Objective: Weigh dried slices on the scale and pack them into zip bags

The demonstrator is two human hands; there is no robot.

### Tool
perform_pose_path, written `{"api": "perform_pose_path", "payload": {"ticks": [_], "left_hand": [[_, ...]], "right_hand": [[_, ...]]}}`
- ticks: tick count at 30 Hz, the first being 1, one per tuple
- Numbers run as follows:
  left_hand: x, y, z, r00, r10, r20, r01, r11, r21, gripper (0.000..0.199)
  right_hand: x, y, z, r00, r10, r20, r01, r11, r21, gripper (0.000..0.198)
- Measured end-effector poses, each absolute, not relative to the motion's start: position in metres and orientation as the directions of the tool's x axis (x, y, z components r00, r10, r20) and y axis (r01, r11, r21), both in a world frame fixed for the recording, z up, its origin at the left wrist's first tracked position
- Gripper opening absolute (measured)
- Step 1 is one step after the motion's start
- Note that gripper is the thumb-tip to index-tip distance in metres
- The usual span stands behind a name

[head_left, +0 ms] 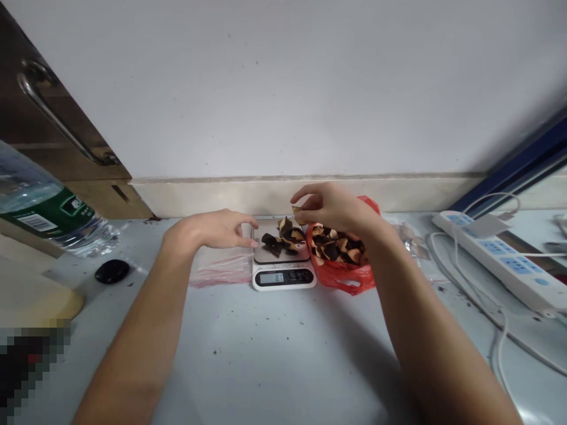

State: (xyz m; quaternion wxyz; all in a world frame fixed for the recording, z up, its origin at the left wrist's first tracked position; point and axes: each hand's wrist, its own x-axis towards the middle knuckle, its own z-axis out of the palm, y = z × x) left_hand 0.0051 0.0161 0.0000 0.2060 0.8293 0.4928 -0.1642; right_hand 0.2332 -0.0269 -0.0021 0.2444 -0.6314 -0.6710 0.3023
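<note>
Digital scale (pixel 283 278) on the pale tabletop (pixel 248 360), seen from above. My right hand (pixel 325 208) held a small, pale dried piece (pixel 296 211), thumb and fingertips closed on it, above the scale's far right corner. My left hand (pixel 224 229) stood at the scale's left edge, thumb and forefinger apart; whether they touched the plate, I could not tell. On the plate lay a small heap of dark-and-tan dried pieces (pixel 273 243); the display showed what looked like 87, any decimal point too small to read. Just right of the scale, a red plastic bag (pixel 348 280) sat open, filled with more such pieces (pixel 332 249). Clear plastic bags (pixel 221 270) lay flat to the left. Farther right stood a white power strip (pixel 500 254).
</note>
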Motion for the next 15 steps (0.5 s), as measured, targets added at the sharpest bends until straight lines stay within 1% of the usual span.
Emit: {"api": "perform_pose_path", "payload": {"ticks": [6,10,15], "left_hand": [[0.0064,0.0145,0.0023,0.458,0.748,-0.480,0.888,-0.413,0.203,0.075],[0.0070,0.0132,0.0031,0.456,0.752,-0.475,0.888,-0.414,0.198,0.075],[0.0073,0.0117,0.0038,0.450,0.753,-0.480,0.892,-0.406,0.198,0.074]], "right_hand": [[0.2338,-0.0319,0.0046,-0.013,0.997,-0.072,0.740,-0.039,-0.671,0.018],[0.2342,-0.0311,0.0016,-0.024,0.999,-0.037,0.752,-0.007,-0.659,0.011],[0.2319,-0.0300,0.0006,-0.036,0.998,-0.052,0.755,-0.007,-0.655,0.008]]}}
